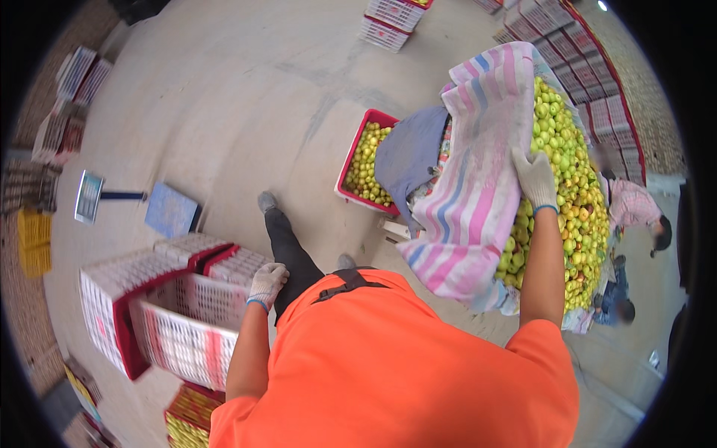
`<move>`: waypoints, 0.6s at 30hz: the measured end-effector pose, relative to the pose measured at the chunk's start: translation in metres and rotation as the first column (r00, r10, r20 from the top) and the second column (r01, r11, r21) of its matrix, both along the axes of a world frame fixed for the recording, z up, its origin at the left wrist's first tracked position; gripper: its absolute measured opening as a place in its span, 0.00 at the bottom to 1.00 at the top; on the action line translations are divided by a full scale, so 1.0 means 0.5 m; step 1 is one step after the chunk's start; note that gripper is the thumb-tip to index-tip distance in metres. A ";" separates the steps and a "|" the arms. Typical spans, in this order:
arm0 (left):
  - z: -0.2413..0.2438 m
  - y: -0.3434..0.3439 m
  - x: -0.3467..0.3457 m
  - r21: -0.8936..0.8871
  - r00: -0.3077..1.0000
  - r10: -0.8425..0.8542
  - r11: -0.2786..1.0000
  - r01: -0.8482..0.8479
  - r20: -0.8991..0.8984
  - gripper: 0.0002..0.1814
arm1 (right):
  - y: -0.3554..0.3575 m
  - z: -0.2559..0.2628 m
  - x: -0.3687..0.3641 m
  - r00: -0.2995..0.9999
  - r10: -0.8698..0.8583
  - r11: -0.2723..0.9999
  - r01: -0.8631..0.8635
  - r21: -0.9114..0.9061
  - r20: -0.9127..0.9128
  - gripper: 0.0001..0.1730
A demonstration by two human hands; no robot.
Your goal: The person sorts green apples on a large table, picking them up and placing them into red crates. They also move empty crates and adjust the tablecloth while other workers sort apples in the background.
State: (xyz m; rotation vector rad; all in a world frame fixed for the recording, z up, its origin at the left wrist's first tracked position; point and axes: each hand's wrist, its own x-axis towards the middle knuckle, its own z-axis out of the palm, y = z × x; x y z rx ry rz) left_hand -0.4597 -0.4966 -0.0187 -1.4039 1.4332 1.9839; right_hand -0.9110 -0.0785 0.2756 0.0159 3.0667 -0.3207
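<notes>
My right hand (536, 178), in a pale knit glove, rests along the edge of a pink, blue and white striped sheet (476, 151). Beside it spreads a large heap of round green-yellow fruit (572, 224), some with brown patches. Whether the fingers pinch the sheet is hidden. My left hand (268, 284), gloved the same way, hangs by my thigh with curled fingers and nothing visible in it. Close to it stand white slatted plastic crates with red rims (190, 319). At the heap's near end, a grey-blue cloth (411, 154) hangs partly over a red-rimmed crate of fruit (367, 162).
A platform scale (172, 210) with a display on a post stands at left. More crates are stacked at the top (392, 25) and along the right wall (588, 73). One person in pink (633, 204) and another in dark clothing (615, 297) are beyond the heap.
</notes>
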 end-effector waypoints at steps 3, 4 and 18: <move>-0.020 -0.156 -0.148 -0.368 0.971 -0.234 0.909 0.197 -0.057 0.17 | -0.030 0.028 -0.021 0.933 -0.244 0.970 0.233 0.075 0.266 0.41; -0.028 -0.226 -0.207 -0.259 0.977 -0.210 0.947 0.192 -0.044 0.18 | -0.032 0.024 -0.014 0.946 -0.258 0.964 0.237 0.123 0.198 0.40; -0.087 -0.745 -1.075 -0.267 0.807 -0.590 0.779 0.567 -0.008 0.13 | -0.027 -0.026 -0.040 0.779 -0.564 0.814 0.471 0.339 0.272 0.31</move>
